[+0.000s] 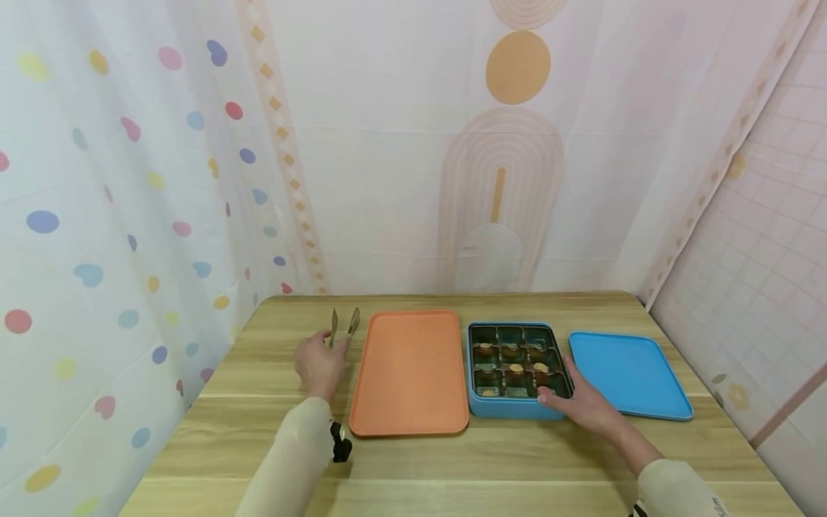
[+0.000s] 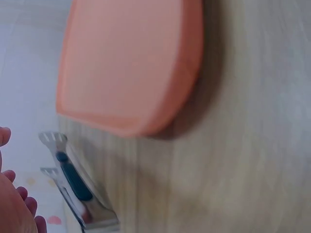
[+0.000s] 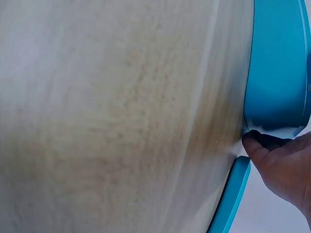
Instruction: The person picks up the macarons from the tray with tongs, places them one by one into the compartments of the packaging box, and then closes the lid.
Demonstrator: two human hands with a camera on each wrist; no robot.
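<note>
A pair of metal tongs with teal grips lies left of the orange tray, its two arms spread apart. My left hand is right by the near end of the tongs; in the left wrist view its fingers are loosely bent, with a gap between them and the tongs. On the other side of the tray stands a blue box with a dark divided insert. Small golden round pieces lie in several compartments. My right hand grips the box's near right corner, thumb at the front rim, fingers along the side.
A flat blue lid lies right of the box, close to my right hand. Everything rests on a wooden table. Patterned curtains hang behind the table and on both sides.
</note>
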